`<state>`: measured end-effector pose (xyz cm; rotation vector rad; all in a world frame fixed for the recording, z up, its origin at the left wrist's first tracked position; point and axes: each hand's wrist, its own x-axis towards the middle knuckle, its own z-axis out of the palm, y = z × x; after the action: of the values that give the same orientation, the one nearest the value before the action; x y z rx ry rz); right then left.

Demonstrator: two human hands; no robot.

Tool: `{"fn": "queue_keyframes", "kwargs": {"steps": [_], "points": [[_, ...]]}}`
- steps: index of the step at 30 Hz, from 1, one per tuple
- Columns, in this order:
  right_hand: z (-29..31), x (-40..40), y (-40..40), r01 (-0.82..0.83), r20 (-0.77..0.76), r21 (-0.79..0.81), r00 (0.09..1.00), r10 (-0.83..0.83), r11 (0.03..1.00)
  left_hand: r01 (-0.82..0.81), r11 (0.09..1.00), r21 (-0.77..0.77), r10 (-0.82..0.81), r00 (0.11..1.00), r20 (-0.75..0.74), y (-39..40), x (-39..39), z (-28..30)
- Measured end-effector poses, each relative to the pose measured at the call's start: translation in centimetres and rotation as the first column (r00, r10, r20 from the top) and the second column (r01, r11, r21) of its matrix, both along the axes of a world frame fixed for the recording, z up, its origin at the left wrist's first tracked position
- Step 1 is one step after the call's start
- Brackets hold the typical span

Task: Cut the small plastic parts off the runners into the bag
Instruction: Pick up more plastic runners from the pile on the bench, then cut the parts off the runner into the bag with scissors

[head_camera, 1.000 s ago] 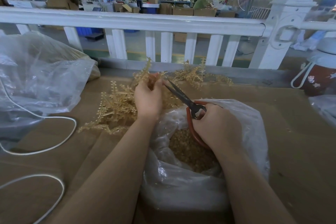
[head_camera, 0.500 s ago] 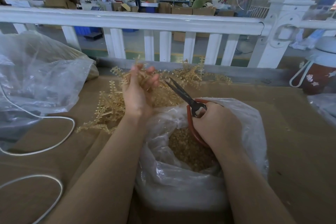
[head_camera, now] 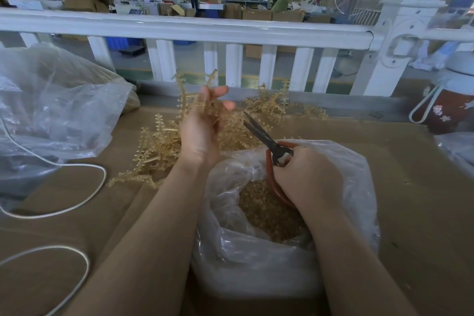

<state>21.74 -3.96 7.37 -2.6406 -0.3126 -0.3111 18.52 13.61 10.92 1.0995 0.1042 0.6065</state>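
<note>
Nearest: clear bag (head_camera: 282,264) sits open right under the right hand (head_camera: 305,177), w/ a good heap of small amber cut parts (head_camera: 269,213) already inside. So a fair share of the job looks done, tho how much of the total can't be told.

Right hand grips the red handles of the scissors (head_camera: 266,140), fingers curled round them; blades point up and away toward the left hand, nearly closed or just slightly parted, can't tell which. Handles lie at the bag's far rim, so anything snipped near the blades should drop into the bag or just short of it.

Left hand (head_camera: 202,131) is raised just beyond the blade tips, holding a runner (head_camera: 187,102) loosely; thumb and forefinger stick out fairly straight, other fingers hidden behind the palm. Whether that runner carries parts along its whole length can't be seen.

Under and beyond the left hand: a tangled pile of runners (head_camera: 159,151) w/ parts on them, spread on the cardboard surface (head_camera: 410,200). Plenty left to cut, I'd say.

Room: open cardboard right of the right hand. Left of the left hand, a white cord (head_camera: 84,202) loops across and a big clear sack (head_camera: 56,115) crowds that side. Beyond the pile, a white railing (head_camera: 195,31) closes off the far edge, so reach fwd is limited.
</note>
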Motion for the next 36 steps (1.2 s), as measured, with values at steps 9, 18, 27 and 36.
{"fn": "queue_keyframes", "kwargs": {"steps": [9,18,27,36], "points": [[0.1,0.1,0.0,0.012,0.017,-0.014,1.000,-0.012,1.000,-0.001,0.995,-0.103,-0.006,0.998,-0.062,-0.2,0.3,0.1],[0.4,-0.2,0.0,0.016,0.057,0.049,0.998,-0.019,0.999,-0.126,0.991,-0.033,0.119,0.979,-0.168,-0.4,0.1,-0.1],[1.3,-0.8,0.0,-0.010,0.030,0.296,1.000,0.001,0.955,-0.141,0.962,0.235,0.178,0.973,-0.145,-1.7,-0.5,1.7],[1.0,0.0,-0.1,-0.023,-0.018,0.577,0.999,0.041,0.817,0.087,0.985,0.149,-0.079,0.995,-0.057,-2.4,-2.2,1.8]]}}
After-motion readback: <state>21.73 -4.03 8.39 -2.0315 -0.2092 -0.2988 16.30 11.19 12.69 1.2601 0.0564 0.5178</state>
